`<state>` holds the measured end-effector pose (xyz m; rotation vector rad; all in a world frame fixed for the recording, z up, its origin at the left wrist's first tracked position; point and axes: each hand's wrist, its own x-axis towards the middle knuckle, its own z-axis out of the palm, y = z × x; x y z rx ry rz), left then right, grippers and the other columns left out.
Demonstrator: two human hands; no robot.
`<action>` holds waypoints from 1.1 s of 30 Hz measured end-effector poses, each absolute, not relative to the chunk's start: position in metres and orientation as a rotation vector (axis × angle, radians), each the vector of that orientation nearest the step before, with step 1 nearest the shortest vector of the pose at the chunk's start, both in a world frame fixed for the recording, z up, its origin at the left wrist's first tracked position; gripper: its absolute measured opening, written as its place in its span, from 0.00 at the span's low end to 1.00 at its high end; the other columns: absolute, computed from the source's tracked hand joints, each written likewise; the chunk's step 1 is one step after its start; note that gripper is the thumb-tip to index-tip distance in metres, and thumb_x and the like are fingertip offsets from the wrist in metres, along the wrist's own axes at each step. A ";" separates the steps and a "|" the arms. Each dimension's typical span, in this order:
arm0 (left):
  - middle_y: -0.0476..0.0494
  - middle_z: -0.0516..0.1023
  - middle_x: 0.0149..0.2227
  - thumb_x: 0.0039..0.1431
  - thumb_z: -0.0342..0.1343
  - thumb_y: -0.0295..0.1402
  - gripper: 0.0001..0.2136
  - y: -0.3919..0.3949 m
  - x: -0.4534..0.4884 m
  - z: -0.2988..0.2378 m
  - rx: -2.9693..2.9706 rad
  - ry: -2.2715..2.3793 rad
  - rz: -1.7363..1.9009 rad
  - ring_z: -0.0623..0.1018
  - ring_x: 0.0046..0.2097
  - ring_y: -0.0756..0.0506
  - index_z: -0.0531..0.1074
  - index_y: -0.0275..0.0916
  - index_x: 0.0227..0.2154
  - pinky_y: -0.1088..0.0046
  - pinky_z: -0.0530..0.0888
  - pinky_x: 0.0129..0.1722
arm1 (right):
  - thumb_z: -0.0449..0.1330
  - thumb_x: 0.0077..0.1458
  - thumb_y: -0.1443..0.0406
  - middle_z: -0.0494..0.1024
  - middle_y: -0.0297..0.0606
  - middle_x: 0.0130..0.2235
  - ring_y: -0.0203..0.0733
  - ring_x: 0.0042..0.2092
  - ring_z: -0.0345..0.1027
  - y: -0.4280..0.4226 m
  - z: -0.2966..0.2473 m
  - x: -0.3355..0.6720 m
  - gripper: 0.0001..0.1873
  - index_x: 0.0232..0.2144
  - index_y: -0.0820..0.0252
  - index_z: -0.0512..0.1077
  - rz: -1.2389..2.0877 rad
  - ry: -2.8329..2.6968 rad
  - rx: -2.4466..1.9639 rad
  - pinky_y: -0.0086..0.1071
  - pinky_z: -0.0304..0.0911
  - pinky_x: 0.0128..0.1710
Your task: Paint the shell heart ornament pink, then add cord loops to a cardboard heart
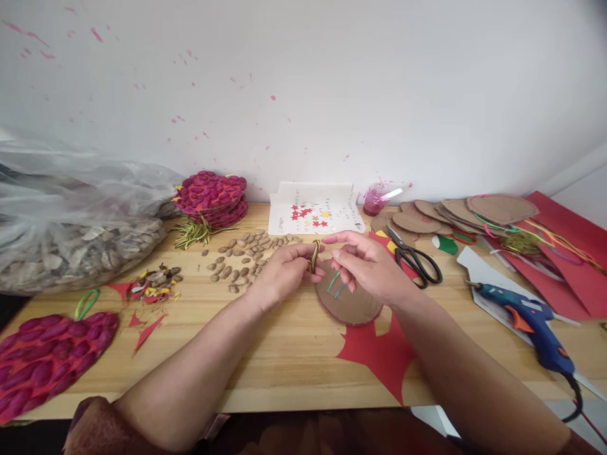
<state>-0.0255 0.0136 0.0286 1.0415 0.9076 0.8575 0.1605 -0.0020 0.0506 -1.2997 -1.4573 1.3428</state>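
Observation:
My left hand is closed on a short looped olive-and-yellow cord, which stands up between its fingers. Facing it, my right hand has its index finger stretched toward the cord and its thumb apart; nothing shows in its grip. Beneath my right hand lies a rounded cardboard piece with a green cord and a bluish one on its face. A cut sheet of red paper sticks out from under the near side of the cardboard.
Black scissors and a blue glue gun lie at right, near stacked cardboard pieces. Loose brown shells spread left of centre. A plastic bag and a magenta shell-covered piece occupy the left.

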 end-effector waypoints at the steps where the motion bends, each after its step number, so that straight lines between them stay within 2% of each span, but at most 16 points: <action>1: 0.46 0.79 0.31 0.50 0.57 0.23 0.08 0.013 -0.026 0.028 1.093 0.917 0.843 0.79 0.34 0.47 0.80 0.37 0.30 0.68 0.79 0.40 | 0.60 0.57 0.62 0.73 0.28 0.28 0.30 0.21 0.64 -0.002 0.050 0.160 0.17 0.49 0.57 0.74 1.343 -1.464 -1.306 0.24 0.64 0.17; 3: 0.47 0.77 0.30 0.51 0.58 0.24 0.06 0.012 -0.026 0.028 1.170 0.916 0.821 0.79 0.35 0.47 0.80 0.38 0.29 0.68 0.79 0.41 | 0.60 0.57 0.62 0.73 0.28 0.28 0.30 0.21 0.65 -0.002 0.050 0.160 0.17 0.49 0.57 0.74 1.338 -1.487 -1.305 0.24 0.64 0.17; 5: 0.49 0.76 0.30 0.54 0.60 0.26 0.07 0.011 -0.027 0.026 1.198 0.907 0.830 0.78 0.34 0.47 0.81 0.39 0.33 0.68 0.79 0.42 | 0.60 0.58 0.62 0.73 0.28 0.28 0.30 0.22 0.65 -0.002 0.050 0.160 0.16 0.48 0.57 0.75 1.328 -1.515 -1.299 0.24 0.64 0.18; 12: 0.52 0.74 0.27 0.53 0.63 0.25 0.18 0.010 -0.025 0.022 1.245 0.963 0.935 0.79 0.31 0.47 0.78 0.39 0.48 0.68 0.78 0.38 | 0.57 0.60 0.62 0.73 0.28 0.25 0.31 0.20 0.65 -0.004 0.045 0.159 0.14 0.45 0.56 0.78 1.236 -1.635 -1.371 0.26 0.62 0.19; 18: 0.52 0.76 0.31 0.52 0.64 0.24 0.27 0.007 -0.024 0.020 1.267 1.023 1.017 0.80 0.29 0.48 0.74 0.42 0.57 0.71 0.76 0.34 | 0.58 0.61 0.62 0.73 0.29 0.21 0.34 0.20 0.66 -0.005 0.044 0.158 0.14 0.46 0.58 0.78 1.057 -1.717 -1.457 0.29 0.59 0.23; 23: 0.51 0.75 0.33 0.55 0.62 0.24 0.26 0.004 -0.024 0.025 1.386 1.073 1.021 0.79 0.28 0.49 0.72 0.42 0.57 0.73 0.75 0.33 | 0.59 0.60 0.62 0.81 0.35 0.30 0.37 0.27 0.71 -0.006 0.043 0.156 0.11 0.42 0.57 0.78 0.989 -1.729 -1.468 0.31 0.62 0.27; 26: 0.51 0.75 0.34 0.56 0.61 0.25 0.23 0.004 -0.024 0.026 1.430 1.085 1.040 0.78 0.28 0.50 0.73 0.42 0.56 0.74 0.74 0.33 | 0.61 0.61 0.58 0.84 0.37 0.34 0.40 0.32 0.74 -0.005 0.039 0.157 0.11 0.39 0.56 0.80 0.998 -1.757 -1.453 0.33 0.64 0.31; 30: 0.51 0.75 0.34 0.55 0.62 0.24 0.21 0.003 -0.024 0.024 1.427 1.068 1.062 0.77 0.28 0.51 0.75 0.43 0.52 0.75 0.74 0.33 | 0.64 0.60 0.53 0.84 0.37 0.34 0.41 0.34 0.75 -0.004 0.034 0.158 0.13 0.35 0.56 0.82 1.030 -1.777 -1.437 0.33 0.65 0.33; 33: 0.51 0.75 0.35 0.56 0.62 0.25 0.20 0.003 -0.023 0.025 1.350 1.015 1.054 0.78 0.27 0.51 0.75 0.43 0.52 0.74 0.76 0.32 | 0.65 0.58 0.54 0.83 0.36 0.31 0.38 0.31 0.72 -0.003 0.034 0.159 0.13 0.33 0.57 0.82 1.078 -1.755 -1.426 0.31 0.63 0.29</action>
